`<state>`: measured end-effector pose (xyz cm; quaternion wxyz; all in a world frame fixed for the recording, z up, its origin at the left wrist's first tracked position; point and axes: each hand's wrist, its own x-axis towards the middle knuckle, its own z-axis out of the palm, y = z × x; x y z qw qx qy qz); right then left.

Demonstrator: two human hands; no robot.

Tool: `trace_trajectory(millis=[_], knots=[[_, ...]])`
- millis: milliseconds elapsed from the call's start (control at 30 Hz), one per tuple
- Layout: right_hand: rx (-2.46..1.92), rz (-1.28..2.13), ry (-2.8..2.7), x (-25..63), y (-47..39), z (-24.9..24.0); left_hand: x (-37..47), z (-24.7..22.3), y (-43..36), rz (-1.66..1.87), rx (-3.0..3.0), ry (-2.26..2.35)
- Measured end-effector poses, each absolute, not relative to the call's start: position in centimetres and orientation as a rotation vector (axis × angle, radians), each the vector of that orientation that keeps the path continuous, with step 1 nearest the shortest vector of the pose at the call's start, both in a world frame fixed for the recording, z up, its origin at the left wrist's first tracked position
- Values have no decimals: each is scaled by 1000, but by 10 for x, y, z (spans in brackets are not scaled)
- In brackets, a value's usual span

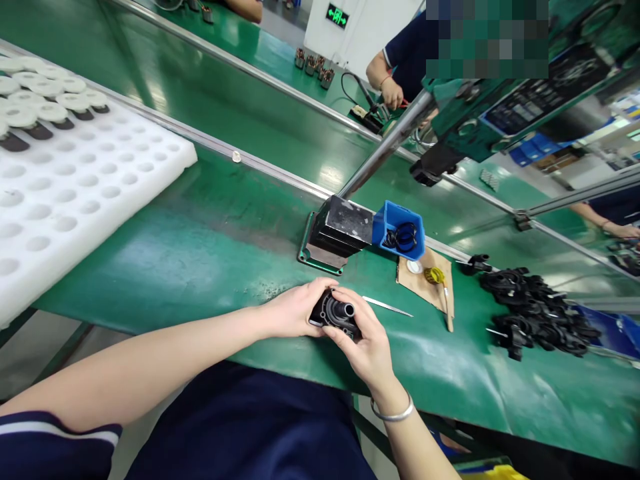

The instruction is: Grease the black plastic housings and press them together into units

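Note:
Between my two hands sits a black plastic housing [334,311] with a round pipe stub facing up. My left hand [295,310] grips its left side, fingers wrapped round it. From the right, my right hand [367,337] holds it too, thumb and fingers on either side of the stub. The housing is held just over the front of the green bench [200,280], and its underside is hidden. Just right of the hands lies a thin metal blade-like strip [387,307]. Behind them stands the dark block [345,223] of a press on its green-edged base.
A white foam tray [100,190] with white-topped parts [45,87] stands left. The press column [390,143] and head [465,133] rise behind. A blue bin [400,230] holds black rings. Rightward are a brush [447,300] on cardboard [417,288] and piled black parts [535,307]. Co-workers sit opposite.

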<state>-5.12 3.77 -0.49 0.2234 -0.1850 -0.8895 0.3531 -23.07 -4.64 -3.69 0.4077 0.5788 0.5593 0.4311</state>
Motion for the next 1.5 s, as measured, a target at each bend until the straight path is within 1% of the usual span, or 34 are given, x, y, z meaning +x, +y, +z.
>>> trace_trajectory(millis=[333,667,1500], knots=[[-472,988,-2490,-51,42,-4,-232,-31,-47,1025,1476,1433],[-502,915,-2426,-52,31,-6,-226,-34,-48,1099,1446,1442],[-548,858,-2398,-54,27,-9,-226,-35,-48,1069,1444,1441]])
